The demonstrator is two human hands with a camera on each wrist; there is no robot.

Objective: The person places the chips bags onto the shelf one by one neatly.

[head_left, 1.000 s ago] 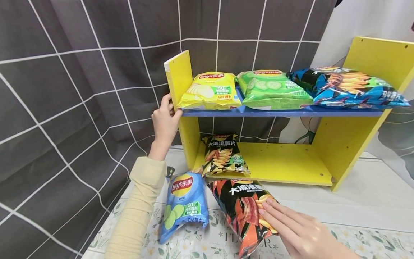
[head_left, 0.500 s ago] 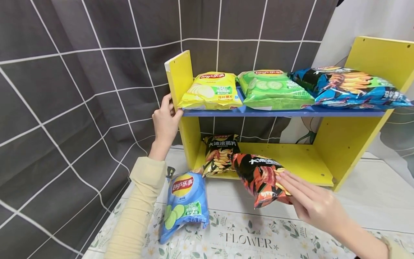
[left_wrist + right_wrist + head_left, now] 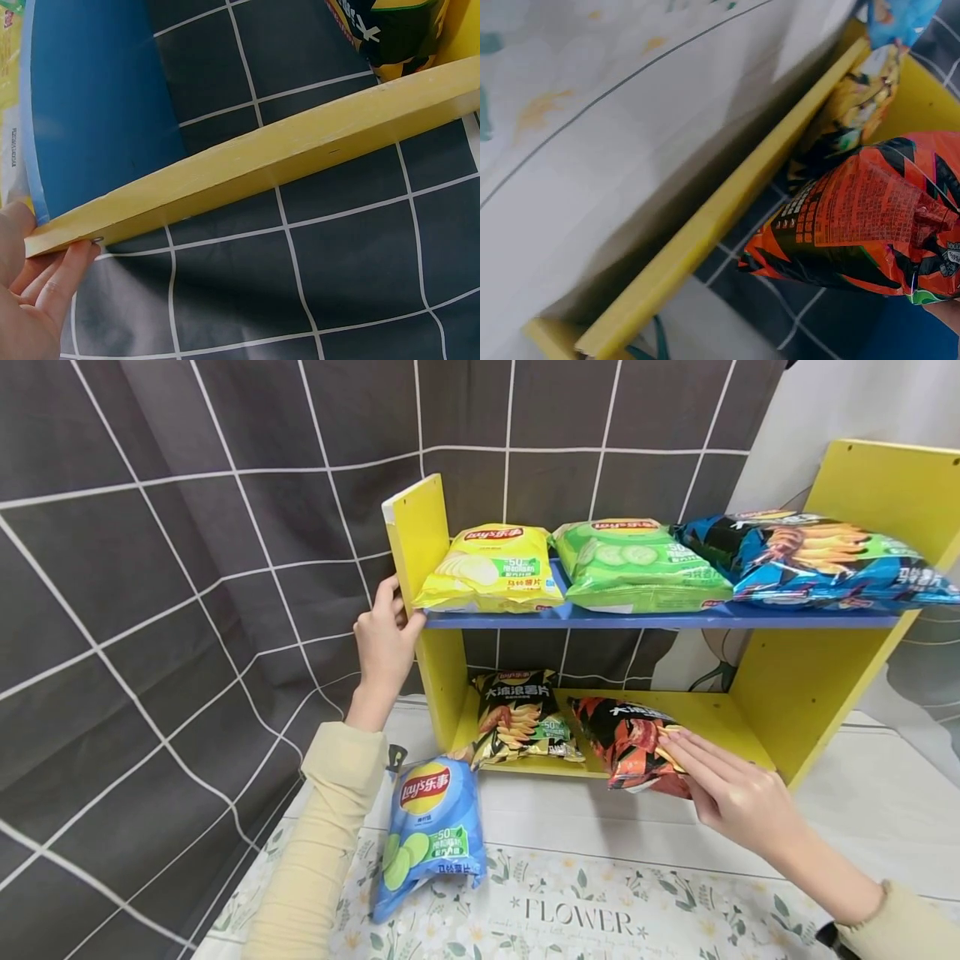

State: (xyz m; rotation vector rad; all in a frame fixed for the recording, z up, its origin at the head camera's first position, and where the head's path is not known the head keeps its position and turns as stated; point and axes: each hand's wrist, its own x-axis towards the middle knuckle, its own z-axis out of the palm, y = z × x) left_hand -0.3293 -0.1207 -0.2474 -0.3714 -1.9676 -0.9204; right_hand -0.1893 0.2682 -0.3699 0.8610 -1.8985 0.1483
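My right hand (image 3: pixel 738 792) holds a red and black bag of potato chips (image 3: pixel 633 745) by its near end, fingers on top; the thumb is hidden below. The bag is tilted at the front of the lower yellow shelf board (image 3: pixel 701 718), right of a black chip bag (image 3: pixel 517 714). In the right wrist view the printed back of the red bag (image 3: pixel 870 206) shows above the board's edge. My left hand (image 3: pixel 384 639) grips the yellow left side panel (image 3: pixel 417 539) of the rack, thumb at the front edge and fingers on the outer face, as the left wrist view confirms.
On the blue upper shelf (image 3: pixel 637 619) lie a yellow chip bag (image 3: pixel 495 568), a green one (image 3: pixel 637 564) and a blue-black one (image 3: pixel 817 560). A light blue chip bag (image 3: pixel 431 827) lies on the flowered tablecloth (image 3: pixel 585 914). A dark checked curtain (image 3: pixel 225 610) hangs behind.
My right hand has lifted the red and black chip bag from the tablecloth and carried it up and forward to the lower shelf. My left hand has stayed on the side panel.
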